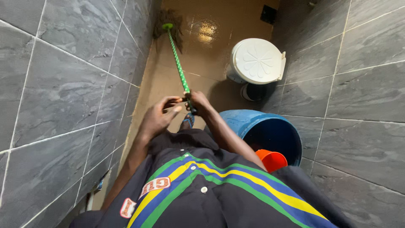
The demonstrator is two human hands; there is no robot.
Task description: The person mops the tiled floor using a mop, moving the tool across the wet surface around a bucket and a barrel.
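Observation:
A broom with a green-and-white striped handle (pixel 177 63) reaches from my hands to its dark bristle head (pixel 168 26) on the wet brown floor by the left wall. My right hand (pixel 197 102) is closed around the near end of the handle. My left hand (pixel 159 117) hovers just left of it, fingers spread and curled, fingertips near the handle. My dark shirt with green, yellow and blue stripes fills the bottom of the view.
A white toilet with its lid down (pixel 257 61) stands at the right wall. A big blue barrel (pixel 270 131) with an orange container (pixel 272 159) inside sits beside my right arm. Grey tiled walls (pixel 59 93) close in on both sides of the narrow floor (pixel 202 50).

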